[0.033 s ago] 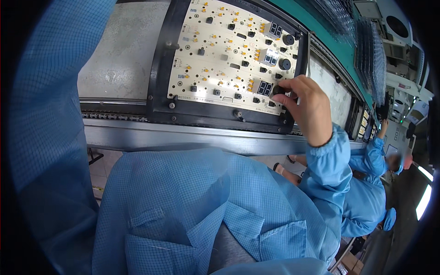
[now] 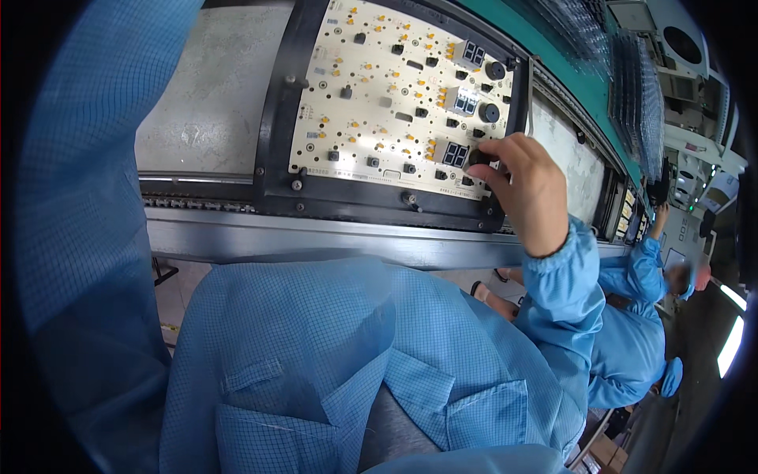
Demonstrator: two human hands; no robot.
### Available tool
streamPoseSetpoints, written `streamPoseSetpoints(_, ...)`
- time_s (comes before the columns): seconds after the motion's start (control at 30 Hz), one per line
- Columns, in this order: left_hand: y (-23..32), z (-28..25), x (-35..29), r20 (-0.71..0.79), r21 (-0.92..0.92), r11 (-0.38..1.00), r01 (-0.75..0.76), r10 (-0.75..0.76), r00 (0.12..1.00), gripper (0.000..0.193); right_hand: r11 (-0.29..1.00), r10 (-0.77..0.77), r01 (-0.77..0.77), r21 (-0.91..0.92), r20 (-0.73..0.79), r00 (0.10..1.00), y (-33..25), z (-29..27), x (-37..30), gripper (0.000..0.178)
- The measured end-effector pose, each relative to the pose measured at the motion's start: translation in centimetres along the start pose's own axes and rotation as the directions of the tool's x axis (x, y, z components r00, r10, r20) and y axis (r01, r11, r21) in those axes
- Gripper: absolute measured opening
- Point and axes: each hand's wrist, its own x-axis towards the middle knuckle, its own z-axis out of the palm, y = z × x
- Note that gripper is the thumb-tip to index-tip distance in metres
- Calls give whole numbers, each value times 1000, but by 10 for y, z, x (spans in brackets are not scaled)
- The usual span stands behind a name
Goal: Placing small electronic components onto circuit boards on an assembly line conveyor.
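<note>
My right hand (image 2: 530, 186) reaches over the lower right corner of a cream circuit board (image 2: 371, 118). Thumb and forefinger are closed on a round black buzzer (image 2: 478, 156), partly hidden by the fingertips, at the board's surface. Just left of it stands a two-digit display (image 2: 452, 153). Two like buzzers sit uncovered further up the right side, the nearer buzzer (image 2: 489, 113) beside a second display (image 2: 462, 101). A black frame (image 2: 272, 134) surrounds the board. My left sleeve (image 2: 103, 103) runs up along the left edge; the left hand is out of the picture.
The frame rests on a conveyor with a chain (image 2: 197, 205) and a metal rail (image 2: 316, 237) on my side. Clear plastic trays (image 2: 636, 103) are stacked on a green surface (image 2: 505, 31) beyond. To the right, a person in blue (image 2: 632, 340) works along the line.
</note>
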Motion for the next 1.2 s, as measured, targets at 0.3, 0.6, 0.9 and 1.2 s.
streamPoseSetpoints(0.3,-63,-66,71,-59,102,995,-12,18,998,21,904,319,-262,339,-125,939,34,0,-22,57)
streamPoseSetpoints(0.6,-120,-42,96,-59,153,981,120,-112,992,29,949,314,-286,133,-312,896,37,28,-36,74)
streamPoseSetpoints(0.9,-63,-45,74,-129,98,955,281,-268,955,23,486,725,-841,-236,-429,539,236,35,-138,65)
streamPoseSetpoints(1.2,-54,-47,-35,-364,-650,760,-2,-309,879,24,891,389,-449,65,-620,682,262,2,-53,36)
